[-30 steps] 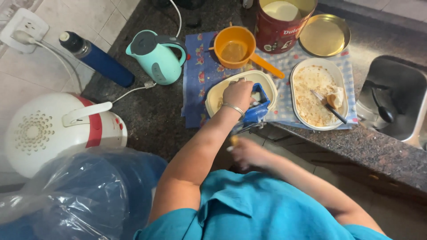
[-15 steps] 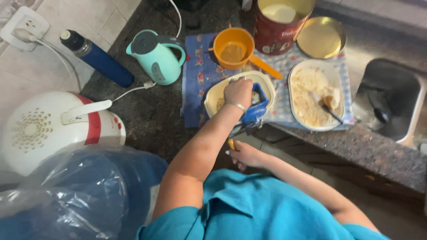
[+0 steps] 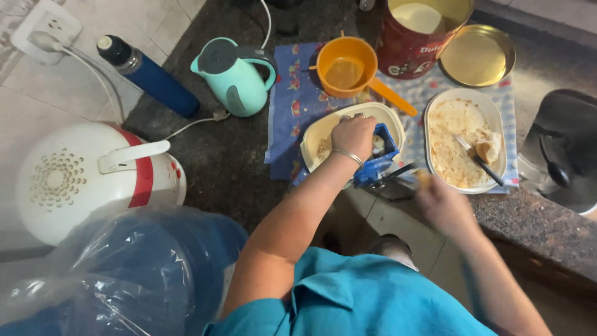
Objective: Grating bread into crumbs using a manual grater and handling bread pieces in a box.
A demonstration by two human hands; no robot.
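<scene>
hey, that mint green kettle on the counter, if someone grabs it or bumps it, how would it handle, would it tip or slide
The mint green kettle looks like rigid plastic with a looped handle, so it should lift stiffly. Its wide base on the dark counter suggests it would probably slide rather than tip. Its weight depends on water inside, which cannot be seen. Neither hand touches it.

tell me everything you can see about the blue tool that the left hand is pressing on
The blue tool looks like moulded plastic, an upright frame with a dark handle or crank sticking out to its right. It sits at the counter's front edge, against the cream oval dish, partly over the patterned blue cloth. The left hand, wearing a bangle, closes over its top, hiding that part. The right hand is blurred, just right of the handle, not clearly touching it.
</scene>
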